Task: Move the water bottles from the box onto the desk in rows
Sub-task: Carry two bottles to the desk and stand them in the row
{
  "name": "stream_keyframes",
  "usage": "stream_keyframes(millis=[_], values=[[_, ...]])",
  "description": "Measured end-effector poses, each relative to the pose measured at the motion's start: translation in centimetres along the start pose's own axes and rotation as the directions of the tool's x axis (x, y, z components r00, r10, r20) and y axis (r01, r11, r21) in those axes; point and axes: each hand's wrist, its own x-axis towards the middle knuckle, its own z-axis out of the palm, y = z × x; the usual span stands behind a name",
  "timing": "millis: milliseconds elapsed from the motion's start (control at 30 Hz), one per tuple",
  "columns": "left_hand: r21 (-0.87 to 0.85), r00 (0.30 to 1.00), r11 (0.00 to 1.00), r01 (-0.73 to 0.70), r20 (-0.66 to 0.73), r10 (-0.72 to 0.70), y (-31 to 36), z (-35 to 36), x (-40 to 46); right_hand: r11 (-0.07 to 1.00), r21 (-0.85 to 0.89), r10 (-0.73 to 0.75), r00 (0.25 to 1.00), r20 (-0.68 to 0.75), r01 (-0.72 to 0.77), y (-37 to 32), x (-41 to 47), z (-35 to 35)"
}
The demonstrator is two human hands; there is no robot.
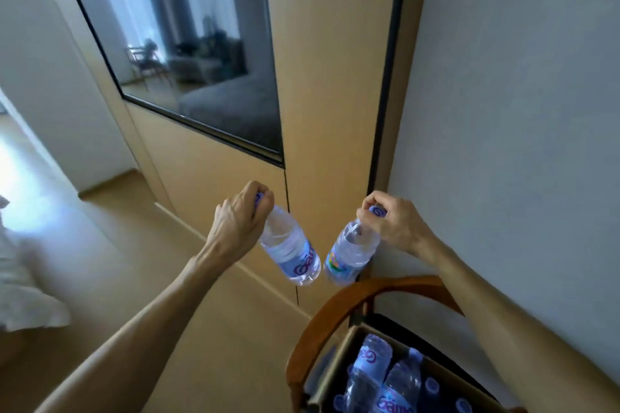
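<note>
Head view. Left hand (240,216) grips one water bottle (291,253) by its cap, over open floor. Right hand (391,223) likewise pinches a second bottle (350,255), near the wall edge. Below right, the box (339,365) of bottles rests on a chair (322,315).

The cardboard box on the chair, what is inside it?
Inside the cardboard box are water bottles: some lie on top, others stand below with purple caps showing. The lower layers and the box bottom are covered, so the count cannot be told.
</note>
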Motion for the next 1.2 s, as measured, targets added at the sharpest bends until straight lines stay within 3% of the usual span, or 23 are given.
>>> stream_keyframes(millis=[267,667,867,1200], values=[[0.034,0.986,0.998,0.043,-0.161,-0.037,-8.3,-13.1,5.6,0.979,0.070,-0.189,0.982,-0.023,0.190,-14.4,10.9,7.9],[0.153,0.940,0.980,0.129,-0.332,-0.072,-21.3,-26.7,12.7,0.930,0.110,-0.352,0.936,-0.013,0.351,-29.4,26.4,20.5],[0.216,0.892,0.953,0.211,-0.441,-0.098,-27.0,-31.9,17.7,0.870,0.167,-0.469,0.883,-0.006,0.464,-35.6,35.3,26.9],[0.364,0.862,0.879,0.308,-0.497,-0.097,-36.0,-39.6,27.5,0.760,0.226,-0.634,0.772,0.052,0.609,-44.8,50.4,35.8]])
